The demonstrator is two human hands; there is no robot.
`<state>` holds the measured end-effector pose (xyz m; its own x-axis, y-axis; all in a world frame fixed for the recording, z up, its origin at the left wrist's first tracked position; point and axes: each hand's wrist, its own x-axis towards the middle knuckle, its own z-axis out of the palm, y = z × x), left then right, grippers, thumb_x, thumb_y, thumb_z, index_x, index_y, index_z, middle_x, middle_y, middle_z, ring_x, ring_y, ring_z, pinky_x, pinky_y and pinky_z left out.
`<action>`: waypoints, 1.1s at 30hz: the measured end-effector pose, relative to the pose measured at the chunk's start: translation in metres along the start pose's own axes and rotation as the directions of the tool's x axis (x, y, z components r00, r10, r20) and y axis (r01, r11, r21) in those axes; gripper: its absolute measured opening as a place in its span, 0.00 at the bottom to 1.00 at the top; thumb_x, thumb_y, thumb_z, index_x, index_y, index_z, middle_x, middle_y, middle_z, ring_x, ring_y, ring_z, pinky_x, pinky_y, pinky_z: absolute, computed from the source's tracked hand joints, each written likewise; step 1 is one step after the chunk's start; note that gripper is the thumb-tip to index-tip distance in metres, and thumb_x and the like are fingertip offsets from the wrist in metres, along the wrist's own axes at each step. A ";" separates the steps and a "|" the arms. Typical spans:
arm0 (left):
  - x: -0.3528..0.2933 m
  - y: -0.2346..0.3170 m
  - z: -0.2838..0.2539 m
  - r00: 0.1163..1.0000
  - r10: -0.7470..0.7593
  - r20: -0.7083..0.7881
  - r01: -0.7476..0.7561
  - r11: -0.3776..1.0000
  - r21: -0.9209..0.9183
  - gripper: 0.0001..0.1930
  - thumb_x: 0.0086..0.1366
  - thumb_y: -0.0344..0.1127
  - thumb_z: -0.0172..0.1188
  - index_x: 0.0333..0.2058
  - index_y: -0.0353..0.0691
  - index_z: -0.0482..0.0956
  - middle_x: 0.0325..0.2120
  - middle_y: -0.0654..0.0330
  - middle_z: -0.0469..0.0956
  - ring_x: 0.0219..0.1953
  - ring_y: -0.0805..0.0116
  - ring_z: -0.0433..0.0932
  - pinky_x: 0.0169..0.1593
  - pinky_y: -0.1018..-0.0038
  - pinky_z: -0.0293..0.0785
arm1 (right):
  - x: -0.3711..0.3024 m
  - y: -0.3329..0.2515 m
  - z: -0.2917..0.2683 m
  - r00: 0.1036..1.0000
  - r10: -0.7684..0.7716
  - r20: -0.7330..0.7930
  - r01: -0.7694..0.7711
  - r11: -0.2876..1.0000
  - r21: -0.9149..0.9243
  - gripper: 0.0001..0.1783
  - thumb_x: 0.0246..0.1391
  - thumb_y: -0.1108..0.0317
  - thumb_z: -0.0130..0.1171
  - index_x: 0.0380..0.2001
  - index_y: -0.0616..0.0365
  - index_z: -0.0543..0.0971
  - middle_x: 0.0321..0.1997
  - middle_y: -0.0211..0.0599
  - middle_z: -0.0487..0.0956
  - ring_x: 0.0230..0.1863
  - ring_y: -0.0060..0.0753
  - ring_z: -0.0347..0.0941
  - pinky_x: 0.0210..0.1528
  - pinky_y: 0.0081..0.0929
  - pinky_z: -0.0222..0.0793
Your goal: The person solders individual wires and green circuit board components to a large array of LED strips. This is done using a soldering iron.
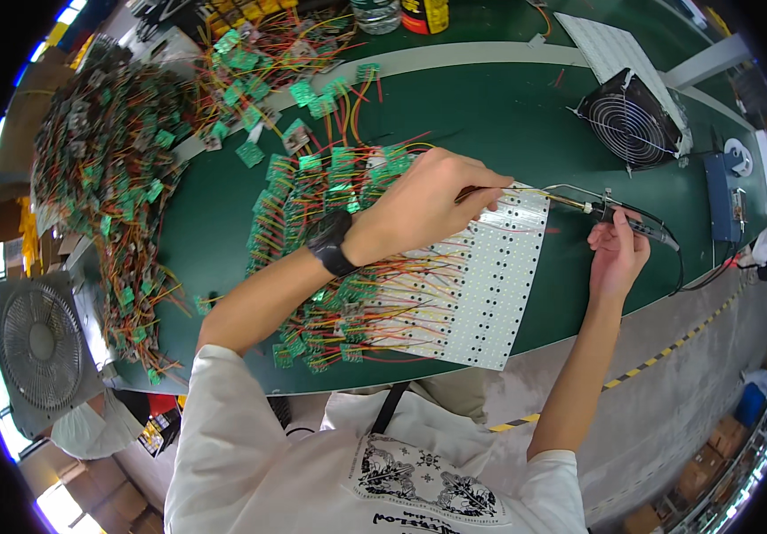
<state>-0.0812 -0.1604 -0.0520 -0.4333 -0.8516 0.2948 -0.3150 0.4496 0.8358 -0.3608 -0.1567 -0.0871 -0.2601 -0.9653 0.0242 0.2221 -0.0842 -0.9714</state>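
Note:
My right hand (619, 254) is closed around the handle of a soldering iron (579, 206), which has a thin metal tube along it and a black cable behind. The iron points left, its tip at the upper edge of a white perforated LED panel (499, 276). Over that same edge my left hand (441, 196) is closed in a pinch on thin wires (465, 192), close to the tip. Whether tip and wires touch is too small to tell. Rows of small green circuit boards (281, 200) with red, yellow and black wires lie along the panel's left side, partly hidden by my left forearm.
Heaped wired boards (112, 133) cover the table's left end. At the right stand a black fan with a wire guard (630, 123) and a blue box-shaped unit (722, 198). A bottle (376, 14) sits at the back. A floor fan (41, 342) stands at left.

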 end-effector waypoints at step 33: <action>-0.016 -0.010 0.018 0.982 0.128 0.141 -0.190 0.717 0.670 0.11 0.46 0.28 0.56 0.32 0.35 0.71 0.24 0.59 0.70 0.20 0.67 0.75 0.21 0.72 0.70 | -0.002 0.003 -0.002 0.973 -0.061 0.224 0.097 0.983 -0.157 0.12 0.55 0.72 0.55 0.39 0.72 0.74 0.23 0.45 0.76 0.20 0.31 0.72 0.24 0.24 0.67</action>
<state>-0.0863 -0.1460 -0.0731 -0.5848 -0.7406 0.3309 -0.7098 0.6647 0.2333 -0.3620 -0.1544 -0.0903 -0.0564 -0.9892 0.1353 0.0456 -0.1380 -0.9894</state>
